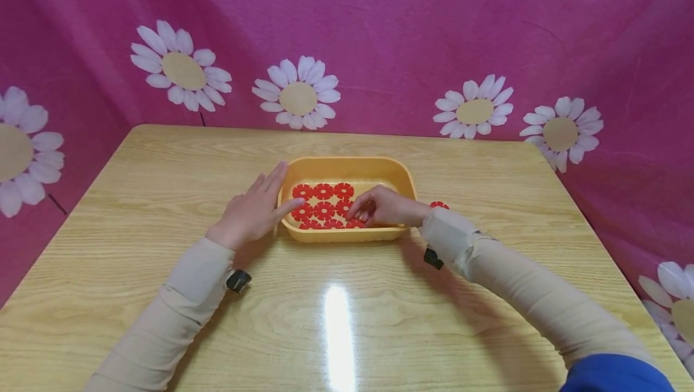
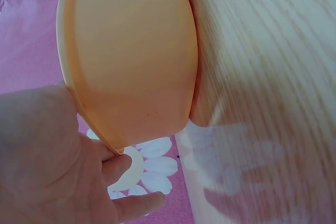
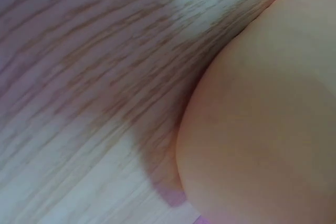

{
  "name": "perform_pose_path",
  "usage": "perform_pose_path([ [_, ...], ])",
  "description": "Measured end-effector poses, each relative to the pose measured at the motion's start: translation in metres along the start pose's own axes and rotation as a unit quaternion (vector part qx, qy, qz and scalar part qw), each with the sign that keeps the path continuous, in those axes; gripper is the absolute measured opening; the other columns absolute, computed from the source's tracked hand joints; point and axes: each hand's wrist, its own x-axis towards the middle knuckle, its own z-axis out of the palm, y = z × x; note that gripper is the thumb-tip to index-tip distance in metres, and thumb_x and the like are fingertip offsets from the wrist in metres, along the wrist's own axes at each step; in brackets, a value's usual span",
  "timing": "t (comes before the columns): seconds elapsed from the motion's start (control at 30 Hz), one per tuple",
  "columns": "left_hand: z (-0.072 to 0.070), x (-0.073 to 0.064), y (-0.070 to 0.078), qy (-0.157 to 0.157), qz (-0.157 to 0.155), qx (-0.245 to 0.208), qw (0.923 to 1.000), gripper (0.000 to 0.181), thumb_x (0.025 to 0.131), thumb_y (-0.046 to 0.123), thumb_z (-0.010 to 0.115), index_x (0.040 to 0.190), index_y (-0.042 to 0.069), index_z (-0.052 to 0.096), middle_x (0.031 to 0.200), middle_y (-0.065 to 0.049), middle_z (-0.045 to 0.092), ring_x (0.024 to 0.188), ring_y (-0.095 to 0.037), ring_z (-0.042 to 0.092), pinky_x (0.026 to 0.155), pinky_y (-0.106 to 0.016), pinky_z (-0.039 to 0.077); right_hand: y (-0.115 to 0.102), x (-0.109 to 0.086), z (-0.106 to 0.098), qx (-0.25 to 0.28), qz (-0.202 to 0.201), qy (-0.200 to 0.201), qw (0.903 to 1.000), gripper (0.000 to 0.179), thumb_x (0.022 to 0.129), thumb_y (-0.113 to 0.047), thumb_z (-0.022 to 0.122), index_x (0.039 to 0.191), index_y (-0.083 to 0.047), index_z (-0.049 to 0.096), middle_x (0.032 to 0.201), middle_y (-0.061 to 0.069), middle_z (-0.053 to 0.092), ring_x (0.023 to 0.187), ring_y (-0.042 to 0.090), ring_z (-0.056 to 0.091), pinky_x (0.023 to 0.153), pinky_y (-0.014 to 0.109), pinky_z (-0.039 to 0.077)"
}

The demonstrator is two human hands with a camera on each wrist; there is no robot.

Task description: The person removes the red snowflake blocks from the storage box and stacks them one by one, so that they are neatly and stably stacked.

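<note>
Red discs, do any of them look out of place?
Yes: one red disc, partly hidden, lies on the table outside the yellow tray's right end, while the other discs visible sit inside in rows.

The head view looks forward and down across the wood-grain tabletop [image 1: 265,332] to a daisy-print curtain [image 1: 374,24], the yellow plastic tub [image 1: 347,235] at middle range. Each wrist view, canted sideways, faces the tub's outside closely. Head and left wrist views share left hand [image 1: 250,210], tub, tabletop and curtain.
</note>
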Motion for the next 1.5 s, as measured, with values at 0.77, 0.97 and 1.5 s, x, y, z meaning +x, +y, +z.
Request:
perform_pose_path([
  [0.77, 0.0007, 0.0003, -0.0001, 0.002, -0.001, 0.003, 1.0, 0.085, 0.1, 0.054, 0.044, 0.158, 0.01, 0.0, 0.164, -0.009, 0.001, 0.146, -0.043, 0.01, 0.102, -0.075, 0.023, -0.0024, 0.0009, 0.0035, -0.016, -0.053, -0.01, 0.9984, 0.037, 0.076, 0.028, 0.055, 0.096, 0.001, 0.071, 0.086, 0.01, 0.063, 0.075, 0.018, 0.054, 0.064, 0.021, 0.045],
  [0.97, 0.0006, 0.0004, 0.0001, -0.001, -0.005, -0.002, 1.0, 0.086, 0.099, 0.054, 0.045, 0.158, 0.011, 0.0, 0.164, -0.009, 0.003, 0.146, -0.043, 0.01, 0.102, -0.076, 0.022, -0.002, 0.001, 0.0024, -0.011, -0.062, -0.019, 0.9978, 0.035, 0.078, 0.026, 0.057, 0.098, 0.001, 0.071, 0.09, 0.011, 0.065, 0.077, 0.019, 0.056, 0.065, 0.022, 0.048],
  [1.5, 0.0002, 0.0007, 0.0011, -0.002, -0.013, -0.006, 0.9999, 0.087, 0.098, 0.056, 0.045, 0.159, 0.014, -0.001, 0.164, -0.011, 0.008, 0.146, -0.045, 0.011, 0.101, -0.076, 0.023, -0.0025, -0.0006, -0.0031, 0.014, -0.051, -0.024, 0.9983, 0.026, 0.084, 0.015, 0.067, 0.103, -0.001, 0.074, 0.104, 0.006, 0.071, 0.081, 0.02, 0.059, 0.072, 0.027, 0.055],
])
